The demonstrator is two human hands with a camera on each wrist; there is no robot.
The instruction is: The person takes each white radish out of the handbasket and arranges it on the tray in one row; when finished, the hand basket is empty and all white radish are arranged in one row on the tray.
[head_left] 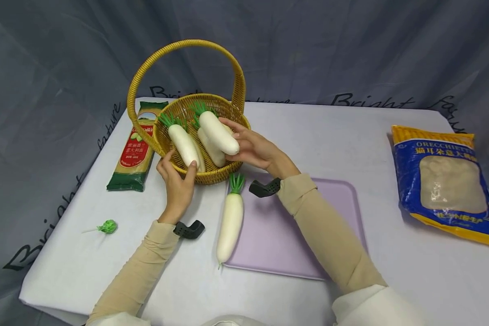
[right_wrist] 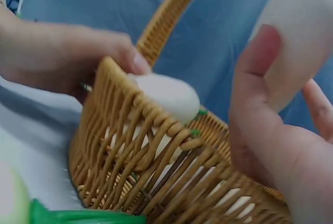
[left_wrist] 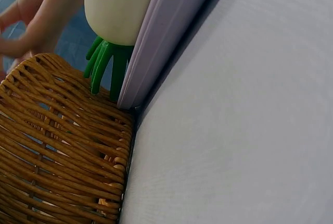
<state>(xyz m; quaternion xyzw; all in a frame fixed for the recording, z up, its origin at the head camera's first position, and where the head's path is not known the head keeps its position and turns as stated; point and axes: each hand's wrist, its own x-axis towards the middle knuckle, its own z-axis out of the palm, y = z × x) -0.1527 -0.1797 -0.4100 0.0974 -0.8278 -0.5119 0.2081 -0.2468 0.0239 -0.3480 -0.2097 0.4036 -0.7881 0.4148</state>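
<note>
A yellow wicker basket (head_left: 213,177) with a tall arched handle holds several white radishes with green tops. My right hand (head_left: 257,148) grips one white radish (head_left: 218,132) above the basket's right side, thumb on one side in the right wrist view. My left hand (head_left: 176,184) holds the basket's front left rim, its thumb lying over the tip of another radish (head_left: 182,141) inside; part of its fingers is hidden behind the wicker in the right wrist view. Another white radish (head_left: 230,222) lies in front of the basket, along the left edge of a purple tray (head_left: 293,253).
Left of the basket lies a red and green pasta packet (head_left: 135,151). A green-wrapped lollipop (head_left: 107,226) rests on the white tablecloth (head_left: 65,267) at the left. At the far right is a blue and yellow orecchiette bag (head_left: 448,181). Grey fabric (head_left: 330,50) hangs behind.
</note>
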